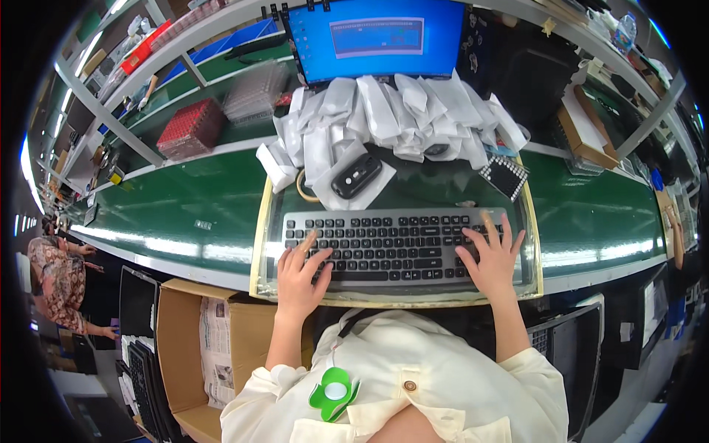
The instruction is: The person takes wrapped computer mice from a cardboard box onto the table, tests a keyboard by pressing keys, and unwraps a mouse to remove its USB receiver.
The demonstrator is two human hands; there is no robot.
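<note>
A grey keyboard with black keys (384, 244) lies in front of me on a clear mat (473, 193) with a yellowish border. My left hand (300, 275) rests at its left end, fingers spread over the keys. Over the right end is my right hand (493, 255), also with fingers apart; some fingertips are slightly blurred. Neither hand holds anything. Behind the keyboard a black mouse (357, 176), underside up, lies on a white sheet or pouch. A pile of white pouches (384, 111) stretches beyond it. At the back a monitor (377, 40) shows a window on blue.
A red box-like stack (190, 129) and clear plastic trays (255, 92) stand at the back left. On the right is an open cardboard box (587, 122). Another carton (188, 347) stands low by my left side. Upright keyboards (144, 384) lean beside it. Another person (59, 284) is far left.
</note>
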